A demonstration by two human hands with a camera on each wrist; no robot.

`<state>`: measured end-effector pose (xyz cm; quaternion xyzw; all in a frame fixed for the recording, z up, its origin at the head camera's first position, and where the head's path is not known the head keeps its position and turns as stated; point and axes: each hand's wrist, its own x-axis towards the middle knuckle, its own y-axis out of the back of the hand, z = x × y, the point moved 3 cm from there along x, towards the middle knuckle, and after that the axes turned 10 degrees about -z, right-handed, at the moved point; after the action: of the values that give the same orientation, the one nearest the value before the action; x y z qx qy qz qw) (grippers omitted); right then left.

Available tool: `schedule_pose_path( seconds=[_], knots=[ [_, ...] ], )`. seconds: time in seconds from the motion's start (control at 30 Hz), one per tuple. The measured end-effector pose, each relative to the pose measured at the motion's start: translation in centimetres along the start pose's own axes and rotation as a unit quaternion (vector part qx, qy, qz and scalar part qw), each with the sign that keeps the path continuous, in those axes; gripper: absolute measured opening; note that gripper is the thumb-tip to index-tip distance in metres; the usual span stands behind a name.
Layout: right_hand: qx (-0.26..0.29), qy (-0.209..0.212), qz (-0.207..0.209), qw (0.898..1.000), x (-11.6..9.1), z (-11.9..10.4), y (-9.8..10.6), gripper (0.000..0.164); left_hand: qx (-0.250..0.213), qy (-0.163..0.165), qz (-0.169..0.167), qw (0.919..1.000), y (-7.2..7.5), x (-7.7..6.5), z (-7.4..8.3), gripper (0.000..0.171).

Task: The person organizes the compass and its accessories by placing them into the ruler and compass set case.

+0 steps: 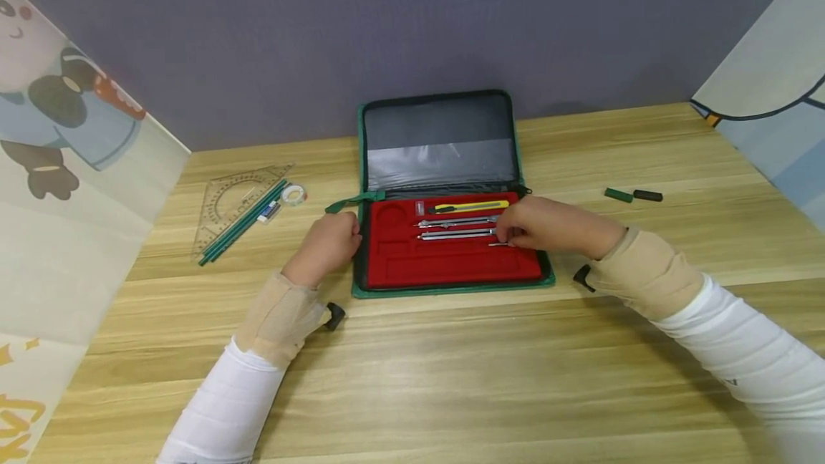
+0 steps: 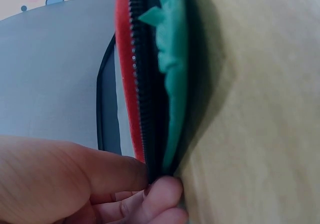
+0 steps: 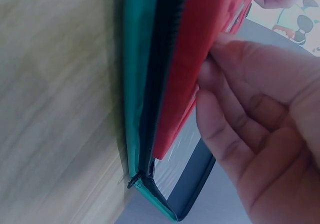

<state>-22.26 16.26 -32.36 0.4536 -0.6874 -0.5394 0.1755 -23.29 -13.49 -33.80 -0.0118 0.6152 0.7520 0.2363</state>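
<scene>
A green zip case (image 1: 454, 293) lies unfolded on the table, with a red moulded tray (image 1: 402, 276) in its lower half. At the case's left edge, my left hand (image 1: 331, 240) pinches the zipped border (image 2: 145, 108) between thumb and fingers. My right hand (image 1: 538, 224) reaches over the tray's right side, thumb and fingertips pinching a small metal piece (image 1: 496, 244); most of it is hidden by the fingers. Two silver compasses (image 1: 454, 235) rest in the slots beside that hand. Above them sit a yellow utility knife (image 1: 473, 207) and a small clear box (image 1: 420, 208).
Left of the case are a clear set square (image 1: 215, 199), green pencils (image 1: 240, 226), an eraser (image 1: 267, 212) and a roll of tape (image 1: 293, 195). Two small dark sticks, one green (image 1: 619, 195) and one black (image 1: 647, 195), lie at the right. A grey partition (image 1: 419, 34) stands behind.
</scene>
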Motion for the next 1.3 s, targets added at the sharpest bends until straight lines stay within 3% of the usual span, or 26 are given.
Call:
schedule_pose_path(
  seconds=[1.1, 1.3],
  knots=[
    [-0.031, 0.004, 0.044, 0.999, -1.1, 0.0, -0.9, 0.015, 0.000, -0.001, -0.002, 1.0000, 0.1, 0.0, 0.0, 0.010],
    [-0.018, -0.007, 0.070, 0.997, -1.7, 0.4, -0.9, 0.015, 0.000, -0.005, 0.001, 1.0000, 0.1, -0.1, 0.0, 0.009]
  ],
)
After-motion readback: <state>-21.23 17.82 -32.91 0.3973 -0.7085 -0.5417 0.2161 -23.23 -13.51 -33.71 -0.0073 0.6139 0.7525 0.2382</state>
